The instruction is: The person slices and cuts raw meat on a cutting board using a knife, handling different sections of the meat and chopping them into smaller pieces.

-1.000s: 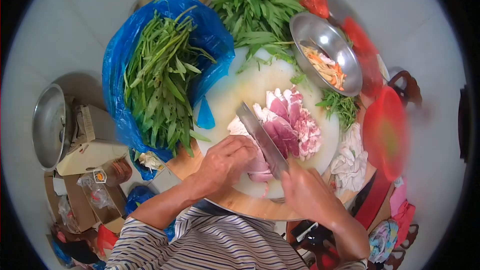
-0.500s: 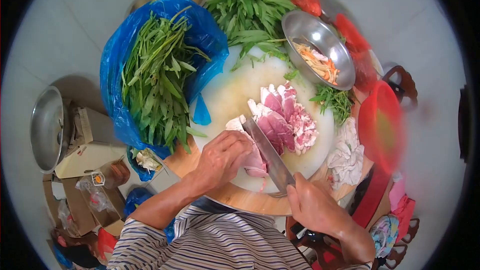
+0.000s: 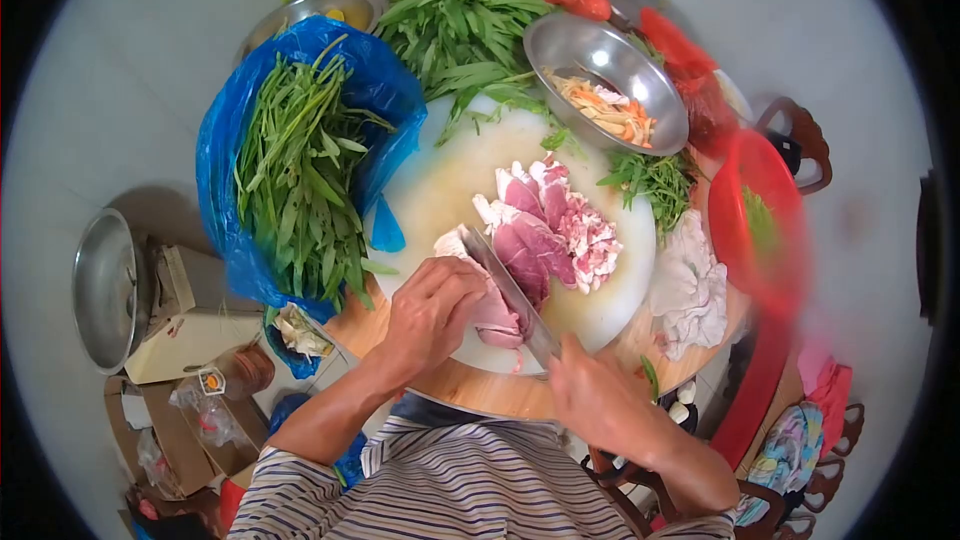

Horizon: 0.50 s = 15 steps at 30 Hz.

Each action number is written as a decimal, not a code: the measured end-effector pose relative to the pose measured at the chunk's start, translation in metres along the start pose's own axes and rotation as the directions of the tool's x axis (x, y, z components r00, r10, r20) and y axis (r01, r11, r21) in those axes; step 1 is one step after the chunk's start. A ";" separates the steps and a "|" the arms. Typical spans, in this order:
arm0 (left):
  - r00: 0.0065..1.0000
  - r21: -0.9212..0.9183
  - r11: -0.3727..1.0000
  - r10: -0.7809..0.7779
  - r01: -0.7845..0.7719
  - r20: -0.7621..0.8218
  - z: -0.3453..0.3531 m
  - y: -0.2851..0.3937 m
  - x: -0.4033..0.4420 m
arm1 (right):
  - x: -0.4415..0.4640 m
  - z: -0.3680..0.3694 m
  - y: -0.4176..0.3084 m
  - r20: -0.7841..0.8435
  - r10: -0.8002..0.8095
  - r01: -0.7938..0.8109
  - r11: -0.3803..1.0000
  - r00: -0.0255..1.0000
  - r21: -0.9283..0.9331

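On the round white cutting board (image 3: 410, 205) lies a piece of raw meat (image 3: 492, 312), pale along its upper end. My left hand (image 3: 430, 312) presses on its left side with curled fingers. In my right hand (image 3: 600, 395), slightly blurred, is the handle of a cleaver (image 3: 512, 292). The blade stands at the right edge of the piece, slanting from upper left to lower right. Just right of the blade are sliced meat pieces (image 3: 530, 245), with a chopped pile (image 3: 592, 248) beside them.
Leafy greens (image 3: 300, 180) fill a blue bag (image 3: 222, 200) at left. More greens (image 3: 455, 25) lie behind the board. A steel bowl (image 3: 655, 90) holds shredded vegetables. At right are a white cloth (image 3: 690, 290) and a red basket (image 3: 735, 230).
The view has shifted, moving the board and bowls leftward in it. The cleaver has moved back and forth along the meat's right edge. My left hand still presses on the piece.
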<state>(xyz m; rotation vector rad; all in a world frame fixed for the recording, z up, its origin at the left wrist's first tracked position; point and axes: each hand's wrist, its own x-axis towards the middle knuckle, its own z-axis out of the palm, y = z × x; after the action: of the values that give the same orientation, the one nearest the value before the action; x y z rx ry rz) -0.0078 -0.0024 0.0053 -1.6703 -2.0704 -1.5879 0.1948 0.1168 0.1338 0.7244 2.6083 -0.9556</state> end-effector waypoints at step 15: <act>0.998 0.036 0.998 -0.059 0.060 -0.028 0.005 0.003 -0.004 | 0.027 0.020 0.010 -0.115 -0.071 0.067 0.997 0.991 -0.038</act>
<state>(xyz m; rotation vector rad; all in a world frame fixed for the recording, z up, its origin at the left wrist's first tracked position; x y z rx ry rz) -0.0018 -0.0022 0.0026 -1.5818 -2.1424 -1.5696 0.1792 0.1202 0.1030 0.7052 2.7602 -0.9119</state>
